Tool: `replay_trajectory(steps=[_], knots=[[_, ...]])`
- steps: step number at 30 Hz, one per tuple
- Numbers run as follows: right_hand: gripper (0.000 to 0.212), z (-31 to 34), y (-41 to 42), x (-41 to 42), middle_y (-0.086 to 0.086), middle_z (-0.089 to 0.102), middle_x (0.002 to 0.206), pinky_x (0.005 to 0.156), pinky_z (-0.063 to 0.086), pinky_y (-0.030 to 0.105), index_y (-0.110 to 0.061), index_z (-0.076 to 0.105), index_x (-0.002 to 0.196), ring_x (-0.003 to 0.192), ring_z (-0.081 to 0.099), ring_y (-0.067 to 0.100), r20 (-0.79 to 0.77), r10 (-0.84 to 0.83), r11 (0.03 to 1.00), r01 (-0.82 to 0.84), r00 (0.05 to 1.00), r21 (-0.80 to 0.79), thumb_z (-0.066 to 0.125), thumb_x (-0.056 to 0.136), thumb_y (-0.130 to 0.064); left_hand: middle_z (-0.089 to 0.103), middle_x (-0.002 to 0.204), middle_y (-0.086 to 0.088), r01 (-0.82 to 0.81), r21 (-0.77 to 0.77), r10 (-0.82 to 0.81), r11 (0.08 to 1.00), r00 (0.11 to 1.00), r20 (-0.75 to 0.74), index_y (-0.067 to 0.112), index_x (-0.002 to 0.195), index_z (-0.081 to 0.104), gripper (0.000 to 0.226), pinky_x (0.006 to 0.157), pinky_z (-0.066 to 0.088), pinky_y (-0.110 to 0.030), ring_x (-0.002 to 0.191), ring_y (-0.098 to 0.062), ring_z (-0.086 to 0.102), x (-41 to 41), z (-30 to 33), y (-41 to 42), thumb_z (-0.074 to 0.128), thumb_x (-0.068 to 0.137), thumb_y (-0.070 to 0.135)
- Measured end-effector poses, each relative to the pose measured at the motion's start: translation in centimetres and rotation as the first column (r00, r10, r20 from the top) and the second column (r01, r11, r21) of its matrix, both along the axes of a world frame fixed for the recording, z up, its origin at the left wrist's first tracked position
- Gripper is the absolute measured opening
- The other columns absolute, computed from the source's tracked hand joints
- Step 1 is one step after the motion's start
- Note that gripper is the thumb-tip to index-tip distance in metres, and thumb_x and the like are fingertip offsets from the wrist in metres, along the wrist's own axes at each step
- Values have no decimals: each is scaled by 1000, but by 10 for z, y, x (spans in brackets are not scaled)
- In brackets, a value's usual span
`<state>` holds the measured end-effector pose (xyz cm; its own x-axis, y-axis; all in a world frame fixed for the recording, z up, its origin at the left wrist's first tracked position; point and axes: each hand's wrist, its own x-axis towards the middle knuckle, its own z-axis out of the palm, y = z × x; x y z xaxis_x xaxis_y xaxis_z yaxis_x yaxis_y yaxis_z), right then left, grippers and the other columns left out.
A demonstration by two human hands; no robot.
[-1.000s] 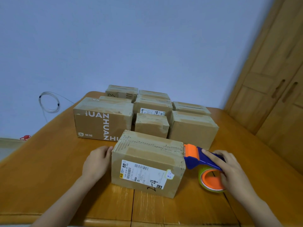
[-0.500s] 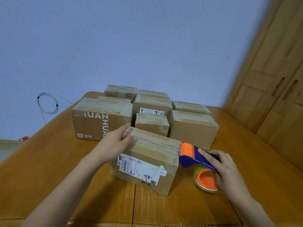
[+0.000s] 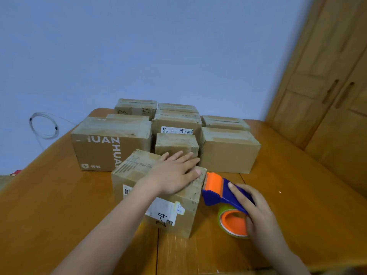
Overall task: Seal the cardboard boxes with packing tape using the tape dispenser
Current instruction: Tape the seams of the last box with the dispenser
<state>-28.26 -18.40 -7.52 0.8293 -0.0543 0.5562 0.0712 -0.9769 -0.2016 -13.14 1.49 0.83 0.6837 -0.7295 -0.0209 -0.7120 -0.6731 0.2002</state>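
A small cardboard box (image 3: 174, 217) with a white shipping label stands nearest me on the wooden table (image 3: 59, 205). My left hand (image 3: 174, 173) lies flat on its top, fingers straight and reaching to the right edge. A blue and orange tape dispenser (image 3: 222, 193) with a roll of tape (image 3: 232, 223) is pressed against the box's upper right edge. My right hand (image 3: 256, 213) grips the dispenser's blue handle and roll from the right.
Several more cardboard boxes stand in a cluster behind, among them a large one printed HUAN ZHUAN (image 3: 111, 147) and a plain one (image 3: 228, 151) at the right. A wooden wardrobe (image 3: 327, 86) rises at the right. A coiled cable (image 3: 43, 126) hangs on the wall.
My left hand has slid from the box's left end across its top to the right edge. The box has turned a little. The dispenser stays at the right edge.
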Motion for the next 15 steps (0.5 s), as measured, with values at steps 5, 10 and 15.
replay_trajectory(steps=[5, 10, 15], knots=[[118, -5, 0, -5, 4, 42, 126, 69, 43, 17, -26, 36, 143, 110, 42, 18, -85, -30, 999, 32, 996, 27, 91, 44, 5, 15, 159, 17, 19, 10, -19, 1000, 1000, 11, 41, 151, 13, 53, 118, -2, -38, 147, -10, 6, 3, -2, 1, 14, 100, 55], [126, -6, 1, -8, 1, 40, 124, 60, 48, 16, -26, 29, 146, 108, 38, 14, -146, -64, 998, 63, 987, -12, 96, 40, -11, 28, 153, 16, 21, -4, -21, 1000, 999, 25, 41, 149, 22, 51, 118, 3, -37, 143, -9, 17, 5, -2, 1, 16, 100, 55], [129, 9, -3, -15, 2, 44, 116, 53, 46, 15, -27, 39, 140, 101, 43, 13, -246, -85, 983, 41, 965, -179, 98, 25, -31, 35, 147, 16, 30, 5, -30, 1000, 999, 14, 41, 145, 29, 57, 116, 11, -34, 139, -9, 22, 8, -4, 2, 11, 95, 64]])
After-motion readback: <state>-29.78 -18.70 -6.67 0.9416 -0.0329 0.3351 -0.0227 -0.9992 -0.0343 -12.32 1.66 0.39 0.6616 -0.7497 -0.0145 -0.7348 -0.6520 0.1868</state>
